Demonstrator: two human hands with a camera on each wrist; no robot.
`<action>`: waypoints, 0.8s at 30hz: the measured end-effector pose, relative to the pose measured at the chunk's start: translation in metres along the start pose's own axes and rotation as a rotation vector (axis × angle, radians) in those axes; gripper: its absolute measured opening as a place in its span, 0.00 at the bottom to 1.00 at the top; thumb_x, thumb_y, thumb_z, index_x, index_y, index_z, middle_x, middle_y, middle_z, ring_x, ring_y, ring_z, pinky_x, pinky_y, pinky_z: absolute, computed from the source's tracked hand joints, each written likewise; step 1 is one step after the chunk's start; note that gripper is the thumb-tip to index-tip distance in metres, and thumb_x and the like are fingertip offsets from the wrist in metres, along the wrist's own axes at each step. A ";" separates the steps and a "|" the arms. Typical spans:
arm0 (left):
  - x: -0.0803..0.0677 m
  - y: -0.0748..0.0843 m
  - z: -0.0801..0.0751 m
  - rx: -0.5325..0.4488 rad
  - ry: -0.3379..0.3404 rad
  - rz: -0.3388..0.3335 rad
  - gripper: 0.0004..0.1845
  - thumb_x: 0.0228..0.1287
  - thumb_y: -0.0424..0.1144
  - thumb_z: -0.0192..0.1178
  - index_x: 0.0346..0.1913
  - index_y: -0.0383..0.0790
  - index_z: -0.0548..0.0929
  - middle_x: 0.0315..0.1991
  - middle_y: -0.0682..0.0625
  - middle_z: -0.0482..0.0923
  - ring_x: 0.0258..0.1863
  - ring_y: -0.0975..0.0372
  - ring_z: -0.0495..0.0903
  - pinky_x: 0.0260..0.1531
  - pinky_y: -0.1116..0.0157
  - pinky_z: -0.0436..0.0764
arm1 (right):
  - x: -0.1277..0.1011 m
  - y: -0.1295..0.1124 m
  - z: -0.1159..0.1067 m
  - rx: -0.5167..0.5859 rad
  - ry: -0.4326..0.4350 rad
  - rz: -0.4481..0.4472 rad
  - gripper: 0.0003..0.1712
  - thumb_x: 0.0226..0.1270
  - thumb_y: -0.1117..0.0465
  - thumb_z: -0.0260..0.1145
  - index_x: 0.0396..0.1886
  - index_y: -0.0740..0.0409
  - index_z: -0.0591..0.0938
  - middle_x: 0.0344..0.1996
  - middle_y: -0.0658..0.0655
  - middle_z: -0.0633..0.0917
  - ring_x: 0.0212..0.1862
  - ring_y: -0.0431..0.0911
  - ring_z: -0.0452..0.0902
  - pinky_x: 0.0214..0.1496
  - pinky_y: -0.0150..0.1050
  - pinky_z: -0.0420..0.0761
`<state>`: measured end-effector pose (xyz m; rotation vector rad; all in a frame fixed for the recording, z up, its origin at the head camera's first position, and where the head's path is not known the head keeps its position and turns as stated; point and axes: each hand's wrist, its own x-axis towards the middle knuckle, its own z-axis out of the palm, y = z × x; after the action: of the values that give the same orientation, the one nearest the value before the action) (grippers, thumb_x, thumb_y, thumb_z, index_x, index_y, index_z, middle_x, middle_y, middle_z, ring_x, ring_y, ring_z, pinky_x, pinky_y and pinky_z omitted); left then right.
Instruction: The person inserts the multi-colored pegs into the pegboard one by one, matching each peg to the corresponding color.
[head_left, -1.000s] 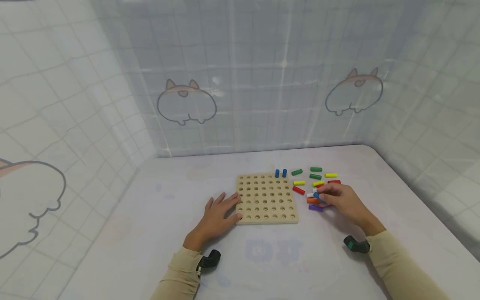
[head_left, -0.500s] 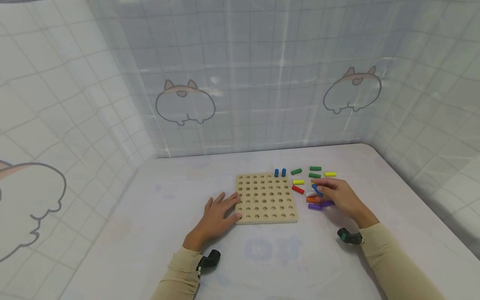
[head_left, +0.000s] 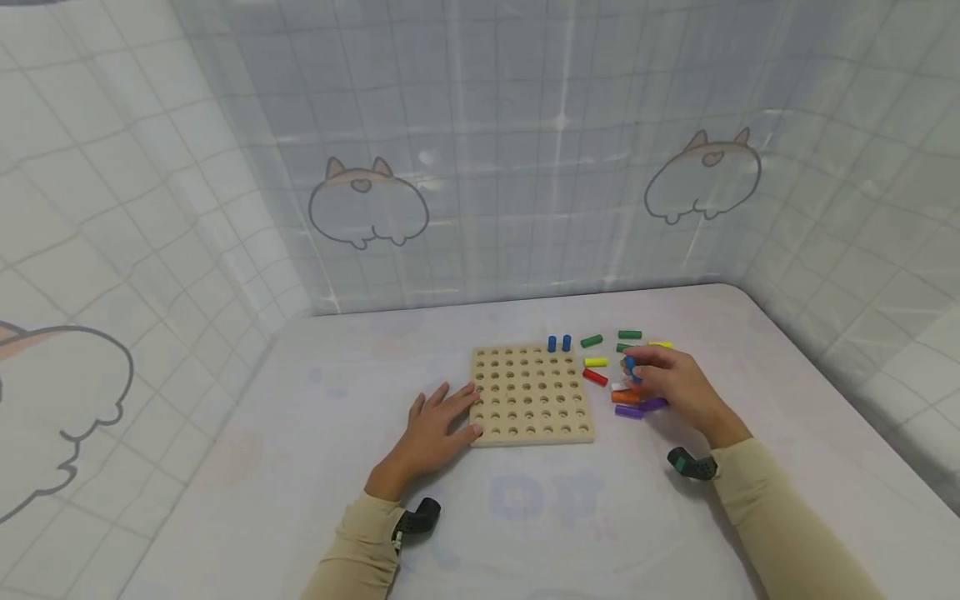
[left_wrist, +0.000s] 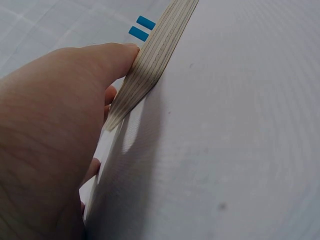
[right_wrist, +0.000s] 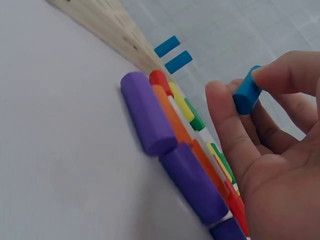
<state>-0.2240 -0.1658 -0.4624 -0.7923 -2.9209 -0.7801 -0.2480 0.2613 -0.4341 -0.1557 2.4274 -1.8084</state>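
Note:
A square wooden pegboard (head_left: 528, 408) with rows of holes lies on the table. Two blue pegs (head_left: 558, 343) stand upright in its far right corner. My left hand (head_left: 431, 437) rests at the board's left edge, fingers spread and fairly straight, with thumb and fingertips touching it. To the right of the board my right hand (head_left: 686, 392) hovers over the loose pegs. It pinches a blue peg (right_wrist: 247, 91) between thumb and fingers, tilted in the right wrist view. The same board shows edge-on in the left wrist view, under the left thumb (left_wrist: 122, 52).
Loose pegs lie right of the board: green (head_left: 630, 334), yellow (head_left: 596, 362), red (head_left: 596, 377), orange (head_left: 625, 397) and purple (head_left: 628, 412). Some are partly hidden by the right hand. A tiled curtain (head_left: 510, 208) hangs behind the table.
The right hand has lifted off the loose pegs with the blue peg, moving slightly away from me and to the left. The peg now points more upright. The left hand stays put.

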 end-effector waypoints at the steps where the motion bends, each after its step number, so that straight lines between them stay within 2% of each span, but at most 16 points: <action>1: 0.000 0.000 0.000 0.002 -0.001 -0.002 0.33 0.73 0.58 0.54 0.76 0.50 0.68 0.77 0.58 0.58 0.77 0.44 0.49 0.69 0.33 0.40 | 0.001 -0.001 0.001 0.010 -0.002 -0.001 0.25 0.75 0.62 0.59 0.68 0.64 0.74 0.62 0.65 0.76 0.57 0.54 0.80 0.54 0.41 0.82; 5: 0.000 -0.001 0.000 -0.004 0.001 -0.003 0.33 0.73 0.58 0.54 0.75 0.50 0.68 0.77 0.57 0.58 0.77 0.44 0.49 0.69 0.33 0.39 | 0.009 -0.003 0.005 0.040 -0.001 0.022 0.27 0.75 0.58 0.61 0.69 0.63 0.73 0.60 0.66 0.78 0.56 0.53 0.81 0.55 0.43 0.82; 10: 0.000 -0.003 0.003 -0.002 -0.001 -0.008 0.33 0.73 0.60 0.53 0.76 0.51 0.68 0.77 0.59 0.58 0.77 0.45 0.48 0.69 0.34 0.38 | 0.019 -0.005 0.013 0.120 0.017 0.069 0.30 0.75 0.56 0.62 0.71 0.64 0.70 0.62 0.67 0.77 0.52 0.55 0.84 0.54 0.44 0.82; 14: -0.001 -0.004 0.004 0.006 0.001 -0.012 0.33 0.73 0.61 0.52 0.76 0.52 0.68 0.77 0.59 0.57 0.78 0.46 0.48 0.69 0.35 0.38 | 0.025 -0.007 0.020 0.207 0.033 0.059 0.30 0.75 0.58 0.63 0.71 0.67 0.69 0.63 0.68 0.75 0.52 0.55 0.84 0.53 0.43 0.83; 18: 0.000 -0.004 0.004 0.012 0.014 -0.005 0.33 0.73 0.61 0.53 0.75 0.52 0.68 0.77 0.59 0.58 0.78 0.45 0.48 0.69 0.35 0.38 | 0.030 -0.008 0.024 0.289 0.044 0.039 0.29 0.76 0.62 0.62 0.71 0.70 0.68 0.63 0.67 0.75 0.55 0.50 0.81 0.55 0.41 0.81; 24: 0.001 -0.003 0.005 0.007 0.004 -0.011 0.33 0.73 0.61 0.53 0.75 0.52 0.68 0.77 0.59 0.58 0.77 0.45 0.49 0.69 0.35 0.39 | 0.037 -0.006 0.026 0.343 0.056 0.054 0.29 0.77 0.62 0.61 0.72 0.69 0.67 0.64 0.66 0.73 0.57 0.47 0.79 0.59 0.42 0.79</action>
<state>-0.2253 -0.1651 -0.4679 -0.7745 -2.9250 -0.7704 -0.2806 0.2294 -0.4367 -0.0092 2.0883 -2.1925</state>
